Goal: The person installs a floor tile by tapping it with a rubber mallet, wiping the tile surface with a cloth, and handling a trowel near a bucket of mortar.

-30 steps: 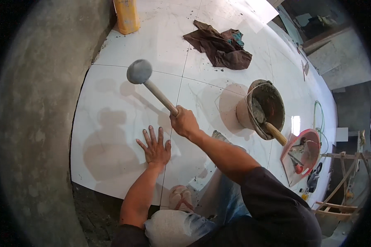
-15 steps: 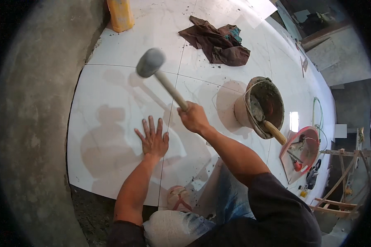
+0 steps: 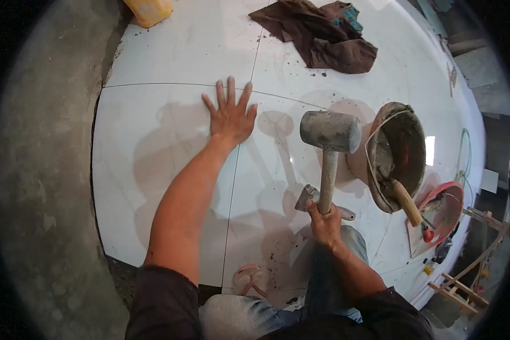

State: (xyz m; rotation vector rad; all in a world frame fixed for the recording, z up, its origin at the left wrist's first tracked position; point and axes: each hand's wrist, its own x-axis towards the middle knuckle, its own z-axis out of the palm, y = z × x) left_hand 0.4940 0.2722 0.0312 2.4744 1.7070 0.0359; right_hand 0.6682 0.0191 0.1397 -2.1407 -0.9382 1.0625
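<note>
My left hand (image 3: 231,118) lies flat with fingers spread on a large white floor tile (image 3: 158,215). Its fingertips reach the thin joint at the tile's far edge, close to where the joints cross. In my right hand (image 3: 326,228) is the wooden handle of a rubber mallet (image 3: 330,131), its grey head raised above the floor and pointing away from me. Just behind that grip shows a scraper (image 3: 305,198) with a wide, dirty blade, partly hidden by the mallet handle and fingers. Right of the mallet stands a mortar-stained bucket (image 3: 361,161) with a wooden-handled tool (image 3: 407,204) in it.
A brown cloth (image 3: 323,39) lies crumpled at the far side, and a yellow container (image 3: 150,12) stands far left. Bare concrete (image 3: 45,181) borders the tiles on the left. To the right are a red basin (image 3: 450,207) with tools and a wooden frame (image 3: 456,292).
My left hand has slid forward to the tile's far joint. My right hand has drawn the mallet right and nearer my body, bringing the scraper into view. The head view has shifted slightly.
</note>
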